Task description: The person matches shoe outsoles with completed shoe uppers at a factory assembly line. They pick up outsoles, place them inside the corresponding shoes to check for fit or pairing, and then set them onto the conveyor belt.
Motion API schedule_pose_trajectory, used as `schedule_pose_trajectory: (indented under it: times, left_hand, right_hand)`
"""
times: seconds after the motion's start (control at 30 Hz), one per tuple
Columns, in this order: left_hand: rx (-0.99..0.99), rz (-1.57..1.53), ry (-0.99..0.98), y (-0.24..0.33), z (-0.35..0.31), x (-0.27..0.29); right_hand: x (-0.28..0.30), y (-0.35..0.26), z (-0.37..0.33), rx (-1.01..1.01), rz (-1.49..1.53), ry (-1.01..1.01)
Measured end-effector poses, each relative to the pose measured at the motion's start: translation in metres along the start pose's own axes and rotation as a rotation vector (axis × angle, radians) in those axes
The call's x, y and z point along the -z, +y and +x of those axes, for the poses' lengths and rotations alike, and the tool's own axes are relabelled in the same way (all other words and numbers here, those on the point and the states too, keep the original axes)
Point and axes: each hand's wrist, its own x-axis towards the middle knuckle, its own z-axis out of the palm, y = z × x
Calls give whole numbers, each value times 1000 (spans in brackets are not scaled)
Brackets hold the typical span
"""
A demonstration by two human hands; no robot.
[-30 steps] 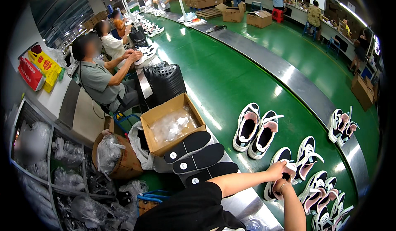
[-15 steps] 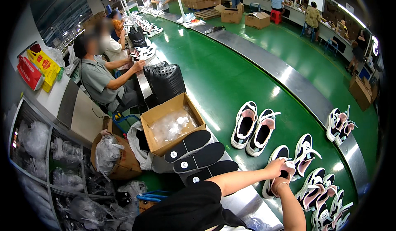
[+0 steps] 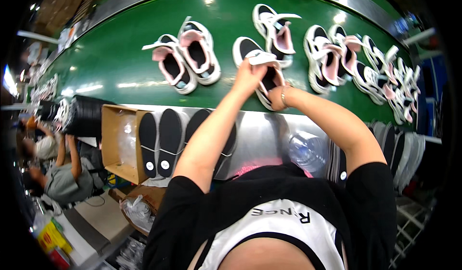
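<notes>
Between my two hands is a black-and-white sneaker (image 3: 244, 48) with a pink lining, standing on the green belt at the steel edge. My left hand (image 3: 249, 76) is closed on the raised tongue and strap at its opening. At the heel end, my right hand (image 3: 278, 98) grips the collar; some of its fingers are hidden inside or behind the shoe. The sneaker's mate (image 3: 274, 31) stands just beyond, its strap loose. A similar pair (image 3: 196, 53) is to the left. More sneakers (image 3: 323, 60) of the same kind stand on the right.
Tied black insoles (image 3: 171, 135) lie on the steel ledge (image 3: 255, 142) at left, beside an open cardboard box (image 3: 111, 149) holding clear plastic. A clear plastic jug (image 3: 308, 149) is near my right arm, with more insoles (image 3: 380, 142) beyond. A co-worker (image 3: 72, 183) sits far left.
My view has swung down and to the right, so the jug and right-hand insoles now show. Both hands remain on the sneaker; my left hand is now at its raised tongue.
</notes>
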Motion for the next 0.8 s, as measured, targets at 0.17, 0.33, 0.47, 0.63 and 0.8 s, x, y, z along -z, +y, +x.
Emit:
schedule_pose_trajectory:
  times: [0.17, 0.33, 0.47, 0.63, 0.8]
  left_hand:
    - [592, -146, 181, 37, 2, -11]
    - [528, -88, 94, 20, -1, -2]
    - [509, 20, 70, 11, 0, -1]
    - [407, -36, 278, -4, 5, 2]
    - [-57, 612, 479, 20, 29, 57]
  right_hand:
    - [0, 17, -27, 133, 812, 345]
    - [-6, 9, 3, 68, 1965, 714]
    - [-1, 4, 13, -27, 1983, 916]
    - [-11, 23, -12, 492, 2173, 591]
    - [-34, 26, -150, 290, 1459, 778]
